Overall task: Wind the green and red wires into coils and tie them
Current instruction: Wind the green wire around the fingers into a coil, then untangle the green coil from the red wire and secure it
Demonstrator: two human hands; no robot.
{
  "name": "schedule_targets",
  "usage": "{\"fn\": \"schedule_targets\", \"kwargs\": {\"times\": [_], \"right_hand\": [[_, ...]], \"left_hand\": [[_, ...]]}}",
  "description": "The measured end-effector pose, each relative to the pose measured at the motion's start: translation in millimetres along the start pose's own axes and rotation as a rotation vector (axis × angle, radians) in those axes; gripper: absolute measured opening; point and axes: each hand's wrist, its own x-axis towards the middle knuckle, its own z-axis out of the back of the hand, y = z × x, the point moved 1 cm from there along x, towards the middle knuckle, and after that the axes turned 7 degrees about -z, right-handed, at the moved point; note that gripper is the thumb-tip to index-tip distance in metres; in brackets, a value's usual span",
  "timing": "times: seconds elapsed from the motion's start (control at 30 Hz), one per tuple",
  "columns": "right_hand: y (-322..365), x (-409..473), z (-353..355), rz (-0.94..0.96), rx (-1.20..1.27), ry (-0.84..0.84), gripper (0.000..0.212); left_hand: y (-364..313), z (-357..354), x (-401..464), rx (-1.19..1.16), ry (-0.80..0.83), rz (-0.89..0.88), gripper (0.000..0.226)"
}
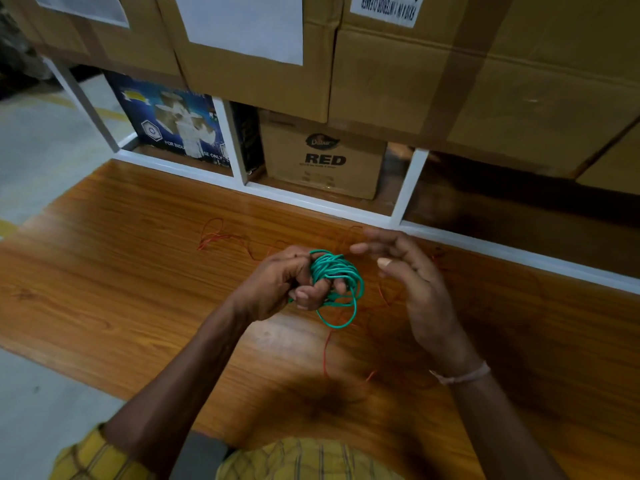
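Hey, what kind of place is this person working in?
Probably a storeroom or warehouse: taped cardboard boxes stacked on a white rack, more cartons on the shelf below, and a bare concrete floor beside the wooden table.

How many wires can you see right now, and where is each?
2. The green wire is coiled in the left hand; the red wire lies loose on the wooden board.

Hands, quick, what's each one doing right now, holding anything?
Left hand: fingers curled round the coiled green plastic-coated wire, holding it.
Right hand: open, fingers relaxed, holding nothing.
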Motion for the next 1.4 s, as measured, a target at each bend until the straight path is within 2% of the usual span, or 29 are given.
{"fn": "schedule_targets", "kwargs": {"times": [0.03, 0.1, 0.23, 0.3, 0.37, 0.4, 0.43, 0.47, 0.53, 0.63, 0.7, 0.8, 1.0, 1.13, 1.27, 1.4], "right_hand": [[0, 0, -3, 0.001, 0.005, 0.023, 0.042], [-4, -2, -8, -0.01, 0.009, 0.034, 0.041], [-13, -9, -9, 0.018, -0.058, 0.009, 0.04], [-15, -11, -9, 0.049, -0.096, -0.01, 0.039], [-16, -12, -10, 0.051, -0.091, -0.024, 0.038], [-17, -12, -9, 0.046, -0.077, -0.03, 0.037], [-18, -13, -9, 0.042, -0.061, -0.034, 0.037], [-17, -13, -9, 0.042, -0.053, -0.037, 0.037], [-17, -14, -10, 0.058, -0.075, -0.042, 0.041], [-19, -12, -16, 0.069, -0.139, -0.052, 0.053], [-23, -10, -19, 0.051, -0.127, -0.073, 0.057], [-29, -8, -20, -0.015, -0.068, -0.103, 0.055], [-37, -2, -16, -0.136, 0.095, -0.103, 0.033], [-41, 0, -17, -0.191, 0.126, -0.129, 0.032], [-47, 8, -16, -0.25, 0.133, -0.183, 0.024], [-48, 19, -14, -0.267, 0.084, -0.172, 0.022]], "left_hand": [[0, -1, -1, 0.089, -0.021, 0.003, 0.046], [0, 0, 0, 0.033, 0.022, 0.051, 0.027], [4, 3, 5, -0.073, 0.03, 0.124, 0.019], [2, 0, 3, -0.072, 0.03, 0.129, 0.024], [-3, -7, 2, 0.009, -0.045, 0.102, 0.057], [-5, -9, 4, 0.028, -0.095, 0.082, 0.065], [-5, -10, 5, 0.038, -0.151, 0.062, 0.064], [-5, -11, 8, 0.014, -0.186, 0.052, 0.054], [-2, -11, 15, -0.144, -0.252, 0.092, 0.038], [3, -8, 22, -0.229, -0.437, 0.152, 0.054], [5, -7, 24, -0.224, -0.471, 0.184, 0.05], [6, -2, 28, -0.163, -0.441, 0.206, 0.04], [8, -11, 33, -0.105, -0.464, 0.192, 0.033], [13, -15, 40, -0.081, -0.455, 0.189, 0.029], [17, -13, 44, 0.008, -0.384, 0.201, 0.008], [16, -9, 41, 0.091, -0.363, 0.175, 0.014]]}}
